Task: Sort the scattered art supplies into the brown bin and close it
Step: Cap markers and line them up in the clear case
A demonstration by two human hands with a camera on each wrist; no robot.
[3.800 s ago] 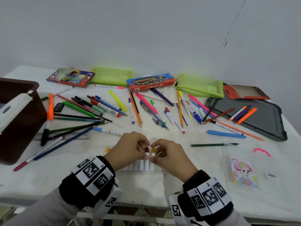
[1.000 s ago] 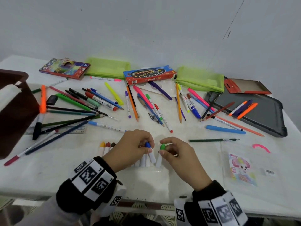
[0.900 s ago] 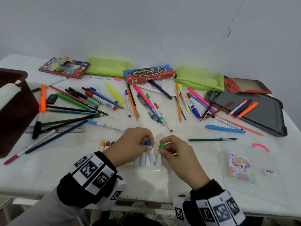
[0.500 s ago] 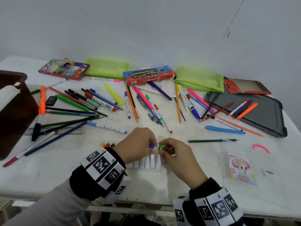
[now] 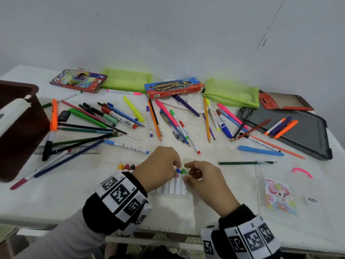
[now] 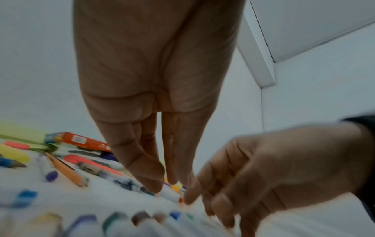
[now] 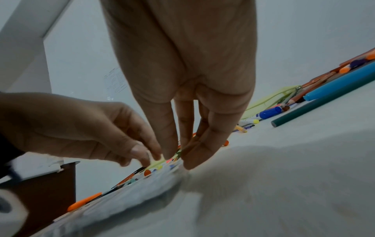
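Where both hands meet, row of markers beneath fingertips.

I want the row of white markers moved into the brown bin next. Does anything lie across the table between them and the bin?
Yes. Between the row of white markers and the brown bin lie loose pencils and pens and a clear ruler. Lifted over them, nothing visible blocks the path.

A row of white-barrelled markers with coloured caps lies side by side in front of me on the worktop. Loose pens and pencils lie scattered beyond. The brown bin stands open at my far left.
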